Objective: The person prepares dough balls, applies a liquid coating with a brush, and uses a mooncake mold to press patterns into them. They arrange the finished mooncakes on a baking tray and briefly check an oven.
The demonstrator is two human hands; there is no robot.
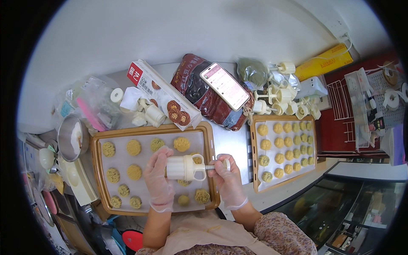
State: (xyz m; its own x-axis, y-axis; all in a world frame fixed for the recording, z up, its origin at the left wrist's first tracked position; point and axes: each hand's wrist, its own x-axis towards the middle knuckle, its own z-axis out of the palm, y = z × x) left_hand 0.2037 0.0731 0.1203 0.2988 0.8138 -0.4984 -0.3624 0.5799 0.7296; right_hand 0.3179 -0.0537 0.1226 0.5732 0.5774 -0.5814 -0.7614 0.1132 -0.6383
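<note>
Both of my hands wear clear disposable gloves and hold a cream plastic mooncake press [180, 168] sideways over the near tray. My left hand [159, 178] grips the mould end of its barrel, so that end is mostly hidden. At the other end, my right hand [228, 181] has its fingers on the plunger handle and rod. Beneath the press lies a gold baking tray [95, 165] lined with white paper. On it sit several round moulded pastries [134, 147], yellow or greenish, and a smooth dough ball [183, 200] near the front edge.
A second gold tray [251, 153] with rows of small pastries stands to the right. Behind are a baking-paper box [162, 95], a dark red bag [197, 92] bearing a lit phone [225, 86], and spare presses [280, 95]. A steel bowl [72, 138] with white powder stands left.
</note>
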